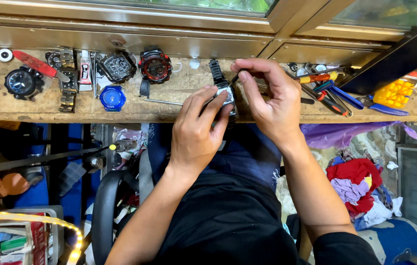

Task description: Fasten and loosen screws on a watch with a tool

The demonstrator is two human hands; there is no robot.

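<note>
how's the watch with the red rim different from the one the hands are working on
The red-rimmed watch lies untouched toward the back of the wooden shelf; the held watch sits at the front edge, pinned by the left hand while the right hand puts a thin tool to it. The first shows a black case with red trim; the held one shows a pale metallic surface. Both have dark straps.

Black watch strap (215, 68); red-black watch (155, 66); blue watch case (112, 98); yellow tool tray (395, 93); worn brown bench (179, 105).
</note>
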